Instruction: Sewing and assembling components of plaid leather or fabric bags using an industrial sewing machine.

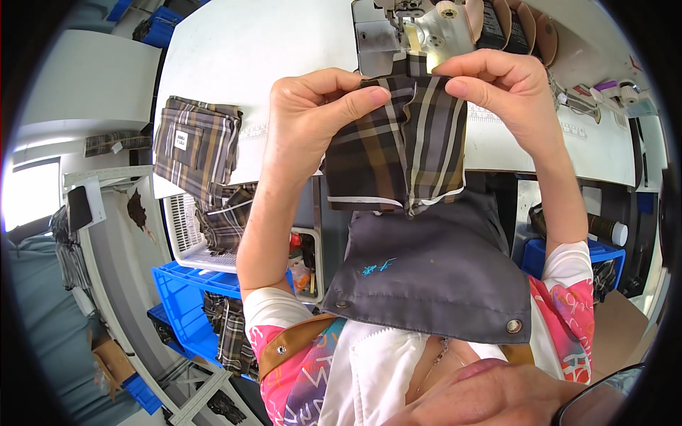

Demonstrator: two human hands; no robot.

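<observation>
Both my hands hold up a brown, black and white plaid fabric piece (376, 153) by its far edge, at the front of a sewing machine (383, 42). My left hand (316, 106) pinches the far left corner between thumb and fingers. On the other side, my right hand (501, 92) pinches the far right corner. A seam runs down the middle of the cloth, and its near end, with a white edge, hangs over the table's front edge above my dark grey apron (433, 270). A narrow part of the cloth reaches toward the machine's needle area.
Folded plaid pieces (195, 142) lie on the white table (249, 42) at the left. Below them stand a white basket (181, 227) and a blue crate (170, 284) with more plaid cloth. Another blue crate (611, 255) is at the right. Pinkish holders (526, 28) stand beside the machine.
</observation>
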